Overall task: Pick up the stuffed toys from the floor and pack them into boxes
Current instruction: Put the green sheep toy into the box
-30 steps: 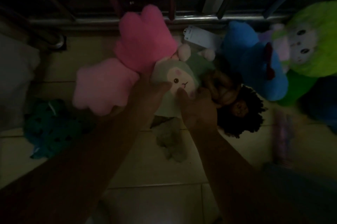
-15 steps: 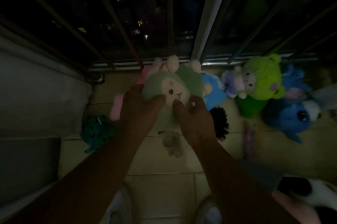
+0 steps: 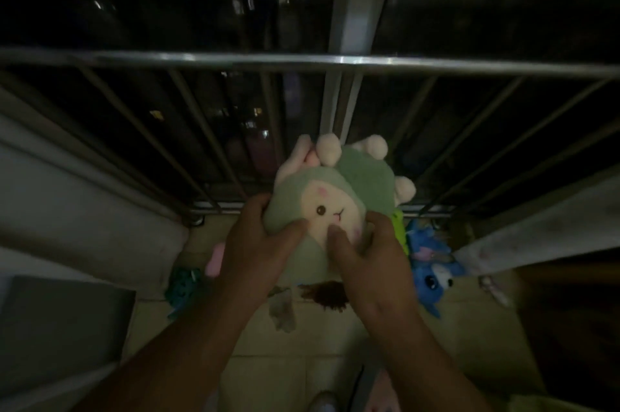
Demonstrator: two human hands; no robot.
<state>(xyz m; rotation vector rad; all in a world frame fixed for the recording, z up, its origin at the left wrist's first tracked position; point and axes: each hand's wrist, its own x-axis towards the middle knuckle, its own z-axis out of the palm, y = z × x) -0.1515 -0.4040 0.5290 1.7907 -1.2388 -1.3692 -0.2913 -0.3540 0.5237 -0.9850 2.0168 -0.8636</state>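
I hold a pale green stuffed toy with a cream face and pinkish pom-pom feet up in front of the railing. My left hand grips its left side, thumb pressed across the face. My right hand grips its right side, thumb on the face too. Far below on the tiled floor lie a blue plush, a teal plush, a bit of a pink plush, a dark-haired doll and a small grey toy. A lime green plush peeks out behind my right hand.
A metal balcony railing with slanted bars crosses the view, darkness beyond it. A pale wall or cushion stands at left, with a dark flat panel below it. Another pale surface slopes at right.
Both hands have lifted the green toy well off the floor and clear of the pile. My view has risen, so the floor toys look smaller and the railing's top bar has come into sight.
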